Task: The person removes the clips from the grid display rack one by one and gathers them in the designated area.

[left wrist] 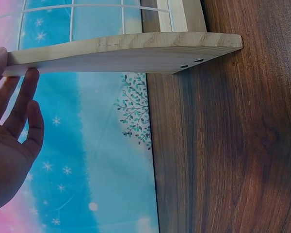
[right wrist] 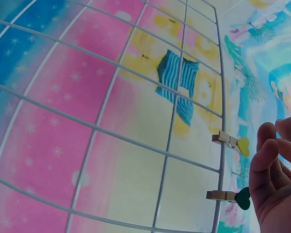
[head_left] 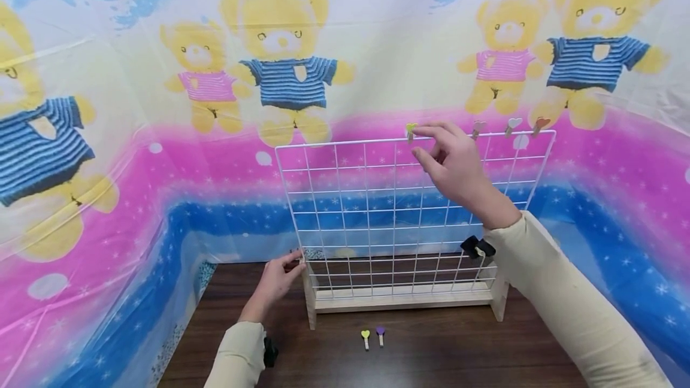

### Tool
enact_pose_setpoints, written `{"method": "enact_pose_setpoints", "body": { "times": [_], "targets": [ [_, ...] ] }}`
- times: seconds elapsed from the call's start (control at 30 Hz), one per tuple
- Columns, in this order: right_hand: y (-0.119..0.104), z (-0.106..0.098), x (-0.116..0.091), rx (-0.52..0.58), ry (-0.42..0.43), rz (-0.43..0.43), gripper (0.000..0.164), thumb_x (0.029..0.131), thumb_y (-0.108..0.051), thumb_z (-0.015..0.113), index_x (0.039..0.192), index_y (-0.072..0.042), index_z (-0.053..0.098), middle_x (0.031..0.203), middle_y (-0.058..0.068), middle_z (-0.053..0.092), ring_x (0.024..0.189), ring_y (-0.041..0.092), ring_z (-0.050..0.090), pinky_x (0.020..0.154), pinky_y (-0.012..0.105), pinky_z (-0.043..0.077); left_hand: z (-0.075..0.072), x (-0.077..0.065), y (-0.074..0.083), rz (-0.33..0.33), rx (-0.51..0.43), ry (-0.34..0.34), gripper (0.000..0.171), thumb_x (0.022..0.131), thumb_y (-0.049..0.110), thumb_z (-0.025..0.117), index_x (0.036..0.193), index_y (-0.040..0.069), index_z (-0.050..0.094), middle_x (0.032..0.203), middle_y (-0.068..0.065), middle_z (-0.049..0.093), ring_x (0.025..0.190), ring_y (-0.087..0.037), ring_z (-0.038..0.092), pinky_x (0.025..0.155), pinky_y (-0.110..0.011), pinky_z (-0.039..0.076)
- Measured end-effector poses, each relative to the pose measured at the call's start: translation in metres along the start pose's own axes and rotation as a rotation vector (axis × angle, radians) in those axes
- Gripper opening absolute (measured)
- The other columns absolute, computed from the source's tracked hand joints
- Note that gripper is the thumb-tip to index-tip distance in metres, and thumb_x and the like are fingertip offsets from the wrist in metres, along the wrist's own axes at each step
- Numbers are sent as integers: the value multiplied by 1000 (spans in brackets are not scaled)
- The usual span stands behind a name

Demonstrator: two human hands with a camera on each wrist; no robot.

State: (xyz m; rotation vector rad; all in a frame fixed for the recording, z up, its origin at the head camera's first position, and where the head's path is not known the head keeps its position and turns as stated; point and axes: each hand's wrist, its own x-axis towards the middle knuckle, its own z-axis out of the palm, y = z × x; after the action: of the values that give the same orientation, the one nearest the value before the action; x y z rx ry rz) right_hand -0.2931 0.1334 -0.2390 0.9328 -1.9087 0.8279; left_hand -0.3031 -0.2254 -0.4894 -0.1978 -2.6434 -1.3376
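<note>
A white wire grid rack (head_left: 393,214) with wooden side supports stands on the table. My left hand (head_left: 275,283) holds the rack's left wooden support (left wrist: 131,53) near its upper end, fingertips at its edge and side. Beside a clothespin with a yellow heart (right wrist: 231,141), clipped on the top wire, is my right hand (head_left: 455,160). Its thumb and index finger are apart in the head view, and the right wrist view shows a gap between its fingertips and the heart. A clothespin with a dark green heart (right wrist: 228,195) is clipped close by, hidden behind this hand in the head view.
Farther right on the top wire are clothespins with pink (head_left: 478,129), white (head_left: 514,126) and orange-brown (head_left: 541,125) hearts. Loose yellow-heart (head_left: 366,339) and purple-heart (head_left: 380,336) clothespins lie on the dark wooden table (head_left: 431,352) before the rack. A bear-printed cloth (head_left: 388,47) hangs behind.
</note>
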Motion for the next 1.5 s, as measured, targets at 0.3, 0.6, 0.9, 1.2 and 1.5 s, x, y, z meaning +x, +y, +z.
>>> {"method": "enact_pose_setpoints", "body": {
  "times": [0.3, 0.6, 0.9, 1.2, 1.5],
  "targets": [
    [-2, -6, 22, -100, -172, 214, 38, 90, -11, 65, 126, -1, 60, 123, 11, 55, 62, 15, 62, 59, 30, 50, 0, 0, 0, -12, -6, -18, 39, 92, 10, 63, 130, 7, 59, 119, -18, 61, 92, -22, 60, 66, -30, 50],
    [2, -4, 30, -47, -292, 392, 37, 96, -15, 57, 132, -7, 56, 91, 9, 65, 59, 18, 62, 47, 28, 45, -1, -1, -1, -17, -12, -18, 38, 91, 10, 63, 130, 8, 60, 116, -16, 63, 90, -21, 61, 65, -29, 49],
    [7, -1, 31, -30, -308, 410, 34, 96, -15, 57, 129, -9, 59, 76, 6, 66, 55, 17, 60, 41, 29, 39, -2, -1, -1, -6, -16, -28, 39, 92, 11, 63, 131, 10, 59, 128, -18, 56, 94, -23, 60, 65, -29, 49],
    [8, 0, 31, -24, -253, 451, 28, 94, -19, 61, 120, -12, 67, 78, 4, 68, 55, 18, 60, 40, 29, 37, -1, 1, 0, -15, -2, -21, 39, 92, 11, 64, 130, 10, 60, 128, -18, 56, 95, -23, 61, 66, -30, 51],
    [9, 2, 29, 1, -158, 493, 25, 91, -26, 65, 113, -16, 72, 89, 3, 71, 55, 19, 55, 40, 28, 36, -1, 1, -1, -4, -9, -18, 38, 91, 10, 64, 130, 10, 60, 126, -18, 58, 92, -22, 61, 64, -29, 49]
  ]
}}
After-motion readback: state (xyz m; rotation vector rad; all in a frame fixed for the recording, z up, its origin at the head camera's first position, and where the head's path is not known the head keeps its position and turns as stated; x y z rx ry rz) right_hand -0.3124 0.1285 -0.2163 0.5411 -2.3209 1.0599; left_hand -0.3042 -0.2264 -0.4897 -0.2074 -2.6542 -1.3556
